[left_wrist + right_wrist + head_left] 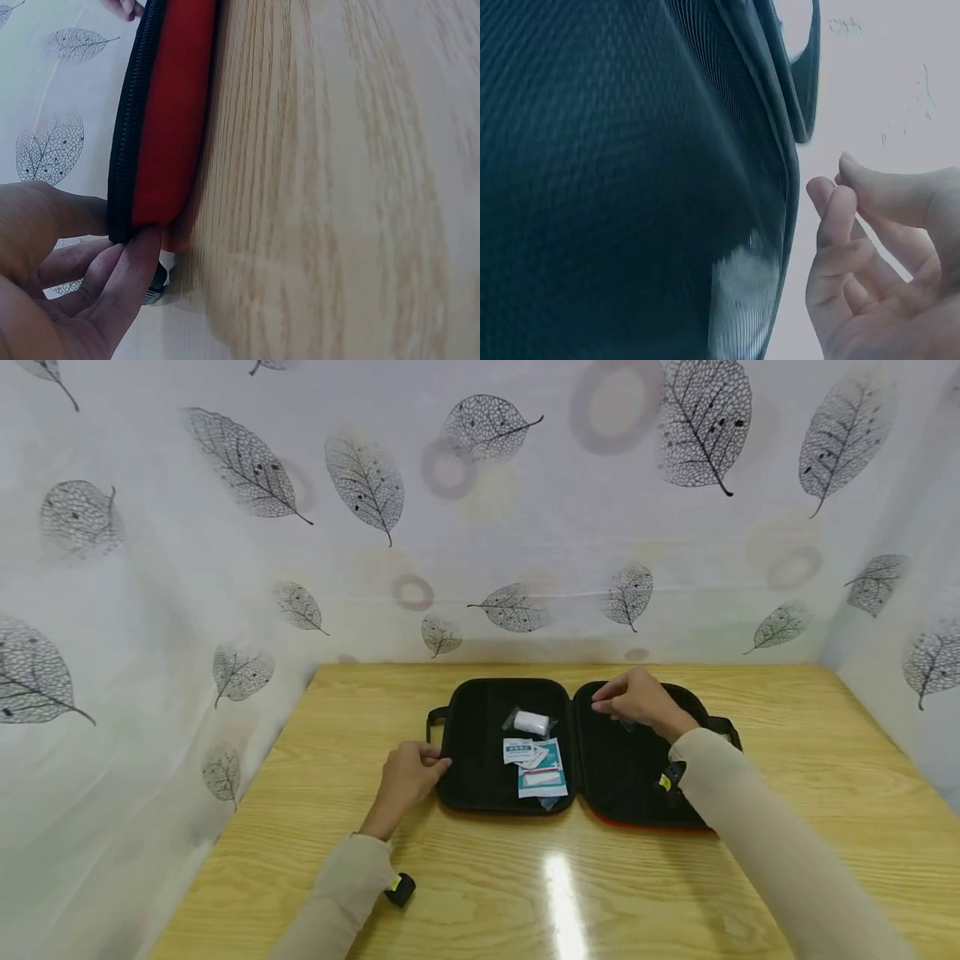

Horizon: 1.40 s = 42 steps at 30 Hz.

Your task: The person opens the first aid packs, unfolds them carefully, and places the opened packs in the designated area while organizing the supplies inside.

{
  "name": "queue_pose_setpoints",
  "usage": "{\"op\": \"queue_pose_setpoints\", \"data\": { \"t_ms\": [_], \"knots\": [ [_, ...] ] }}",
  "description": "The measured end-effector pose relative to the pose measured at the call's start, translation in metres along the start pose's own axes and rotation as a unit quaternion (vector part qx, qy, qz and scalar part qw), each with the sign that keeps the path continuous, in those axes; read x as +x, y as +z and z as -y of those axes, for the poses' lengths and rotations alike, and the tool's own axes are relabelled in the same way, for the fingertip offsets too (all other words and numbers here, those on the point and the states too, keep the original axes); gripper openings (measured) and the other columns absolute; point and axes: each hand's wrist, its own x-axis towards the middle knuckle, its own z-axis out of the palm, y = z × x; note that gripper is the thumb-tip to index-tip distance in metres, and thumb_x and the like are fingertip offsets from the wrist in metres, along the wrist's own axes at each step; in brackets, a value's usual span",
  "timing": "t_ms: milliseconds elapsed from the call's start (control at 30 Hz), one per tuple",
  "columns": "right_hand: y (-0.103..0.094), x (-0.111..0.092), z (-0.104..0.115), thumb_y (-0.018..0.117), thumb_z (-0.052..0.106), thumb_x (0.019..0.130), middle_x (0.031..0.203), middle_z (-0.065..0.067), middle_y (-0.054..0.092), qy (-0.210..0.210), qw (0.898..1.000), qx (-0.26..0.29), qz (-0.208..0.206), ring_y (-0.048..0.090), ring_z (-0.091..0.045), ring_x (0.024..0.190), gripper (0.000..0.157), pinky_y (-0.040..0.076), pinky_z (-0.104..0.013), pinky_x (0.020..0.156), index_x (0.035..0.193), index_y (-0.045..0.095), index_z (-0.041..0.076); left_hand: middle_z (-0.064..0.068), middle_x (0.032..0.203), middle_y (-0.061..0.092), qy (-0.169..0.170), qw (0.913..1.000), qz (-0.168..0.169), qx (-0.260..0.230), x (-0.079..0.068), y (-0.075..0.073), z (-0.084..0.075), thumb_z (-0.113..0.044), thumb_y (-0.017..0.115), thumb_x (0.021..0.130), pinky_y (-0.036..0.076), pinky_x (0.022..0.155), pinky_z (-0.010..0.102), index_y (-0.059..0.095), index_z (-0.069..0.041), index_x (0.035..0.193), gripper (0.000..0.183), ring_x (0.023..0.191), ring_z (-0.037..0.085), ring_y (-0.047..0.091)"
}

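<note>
A zippered case with a red shell and black lining lies spread on the table, its left half (476,743) beside its right half (622,777). My left hand (408,777) pinches the left half's outer edge. In the left wrist view, the left thumb is at the black zipper (129,127) and the fingers are against the red side (176,112). My right hand (641,700) is over the right half, its thumb and fingertips drawn together with nothing visible between them. A clear plastic packet (742,307) shows at the dark mesh in the right wrist view.
In the left half are a white roll (532,722) in clear wrapping, small white packets (517,749) and a teal and white packet (551,760). Black handles (435,717) stick out at both ends. Behind the wooden table (480,893) hangs a leaf-patterned cloth (480,527).
</note>
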Motion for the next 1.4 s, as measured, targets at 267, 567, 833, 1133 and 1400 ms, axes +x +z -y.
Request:
{"op": "queue_pose_setpoints", "data": {
  "t_ms": [267, 567, 833, 1133, 1400],
  "knots": [
    [0.029, 0.012, 0.008, 0.075, 0.007, 0.091, 0.103, -0.017, 0.073, -0.056, 0.998, -0.006, 0.006, 0.064, -0.018, 0.073, 0.018, 0.054, -0.029, 0.065, 0.104, 0.077, -0.005, 0.009, 0.089, 0.075, 0.007, 1.0, -0.003, 0.001, -0.001, 0.0, -0.001, -0.017, 0.078, 0.09, 0.059, 0.072, 0.039, 0.078, -0.001, 0.101, 0.019, 0.08, 0.022, 0.071],
    [0.042, 0.022, 0.013, 0.076, 0.009, 0.09, 0.107, -0.015, 0.074, -0.081, 0.996, -0.049, 0.002, 0.064, -0.025, 0.093, 0.016, 0.054, -0.038, 0.077, 0.103, 0.079, 0.0, 0.009, 0.089, 0.075, 0.009, 0.9999, -0.005, 0.003, -0.001, -0.001, -0.002, -0.016, 0.078, 0.09, 0.059, 0.07, 0.038, 0.078, 0.0, 0.1, 0.019, 0.079, 0.021, 0.071],
    [0.053, 0.028, 0.014, 0.078, 0.008, 0.089, 0.103, -0.012, 0.075, -0.104, 0.991, -0.087, 0.015, 0.066, -0.028, 0.099, 0.012, 0.054, -0.048, 0.088, 0.099, 0.08, 0.003, 0.009, 0.091, 0.075, 0.004, 1.0, -0.004, 0.004, -0.001, -0.001, -0.002, -0.016, 0.078, 0.09, 0.059, 0.072, 0.038, 0.078, -0.001, 0.101, 0.019, 0.082, 0.023, 0.071],
    [0.06, 0.029, 0.017, 0.078, 0.007, 0.088, 0.103, -0.011, 0.075, -0.101, 0.989, -0.107, 0.03, 0.066, -0.031, 0.102, 0.01, 0.053, -0.051, 0.089, 0.097, 0.08, 0.004, 0.01, 0.092, 0.075, 0.001, 1.0, 0.0, 0.003, 0.0, 0.0, -0.002, -0.016, 0.078, 0.09, 0.059, 0.071, 0.038, 0.078, -0.001, 0.102, 0.019, 0.083, 0.023, 0.072],
    [0.065, 0.03, 0.017, 0.077, 0.009, 0.09, 0.104, -0.012, 0.075, -0.095, 0.988, -0.111, 0.042, 0.066, -0.027, 0.095, 0.008, 0.054, -0.046, 0.083, 0.096, 0.08, 0.006, 0.01, 0.093, 0.075, 0.0, 1.0, 0.0, 0.004, 0.0, -0.001, -0.002, -0.016, 0.078, 0.09, 0.059, 0.072, 0.039, 0.078, -0.001, 0.102, 0.02, 0.084, 0.024, 0.072]
  ]
}}
